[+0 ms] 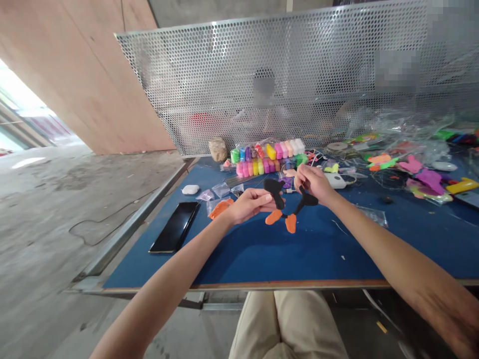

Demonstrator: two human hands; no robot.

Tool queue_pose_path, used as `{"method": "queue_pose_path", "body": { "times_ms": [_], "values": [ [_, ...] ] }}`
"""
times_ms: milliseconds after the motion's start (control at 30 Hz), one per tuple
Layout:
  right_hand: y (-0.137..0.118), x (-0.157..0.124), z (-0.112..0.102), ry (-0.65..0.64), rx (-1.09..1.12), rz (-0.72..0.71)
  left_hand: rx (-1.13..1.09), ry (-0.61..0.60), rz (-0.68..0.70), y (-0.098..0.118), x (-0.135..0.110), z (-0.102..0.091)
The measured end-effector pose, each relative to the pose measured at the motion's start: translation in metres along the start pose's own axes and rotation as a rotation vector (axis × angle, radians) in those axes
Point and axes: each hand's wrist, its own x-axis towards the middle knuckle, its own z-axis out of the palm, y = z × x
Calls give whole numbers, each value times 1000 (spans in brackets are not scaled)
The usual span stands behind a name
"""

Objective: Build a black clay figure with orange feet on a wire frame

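Note:
Above the blue table, my left hand [251,205] pinches a black clay piece [274,190] between thumb and fingers. My right hand [313,180] grips the upper end of a second black part [307,199], which hangs below the fingertips. Both black parts look joined at the bottom by a thin dark strand. Two orange clay pieces [273,217] are attached near the lower ends, shaped like small feet. Under my left hand lies an orange lump in a clear bag [220,208]. The fingertips of my right hand are partly hidden.
Bright clay blocks [258,165] in clear packaging line the table's back beside a stone-like lump [218,149]. A phone [174,227] and white earbud case [190,189] lie at left. Coloured clay pieces [430,180] and plastic wrappers crowd the right. A perforated metal panel [232,75] stands behind.

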Motion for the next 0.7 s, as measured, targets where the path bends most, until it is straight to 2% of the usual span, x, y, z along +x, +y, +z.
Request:
{"method": "queue_pose_path", "body": {
  "times_ms": [133,300,500,700],
  "values": [
    [-1,-1,3,-17,39,39,49,-29,-8,-3,0,0],
    [-3,-4,6,-41,-21,67,42,-39,9,-2,1,-1],
    [-7,-8,10,-110,-58,71,78,-114,-60,0,-1,-1],
    [-9,-9,17,-177,-16,97,114,-124,-78,-2,-2,2]
  ]
}}
